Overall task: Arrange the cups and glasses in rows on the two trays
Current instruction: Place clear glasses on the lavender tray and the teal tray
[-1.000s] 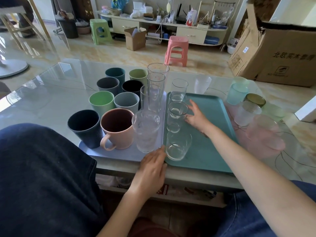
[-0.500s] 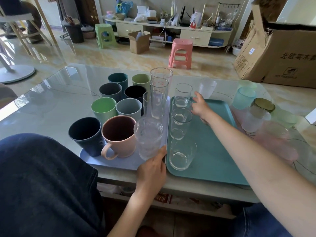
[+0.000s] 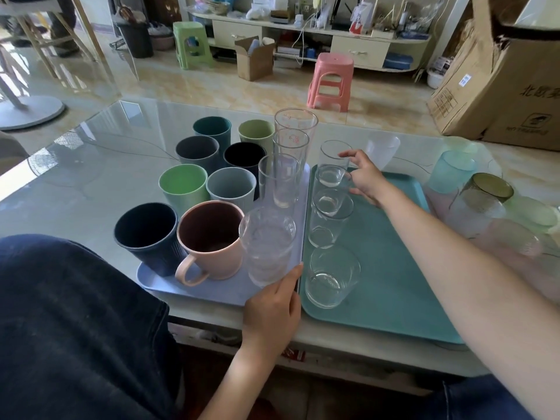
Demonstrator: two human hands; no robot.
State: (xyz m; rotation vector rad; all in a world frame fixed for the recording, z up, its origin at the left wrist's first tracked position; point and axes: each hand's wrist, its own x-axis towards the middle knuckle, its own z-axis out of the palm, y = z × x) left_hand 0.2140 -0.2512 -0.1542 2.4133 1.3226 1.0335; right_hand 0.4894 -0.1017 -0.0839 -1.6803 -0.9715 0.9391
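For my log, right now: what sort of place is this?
Most likely a home living room: a glass-topped low table, plastic stools on a tiled floor, a cluttered low cabinet and cardboard boxes.
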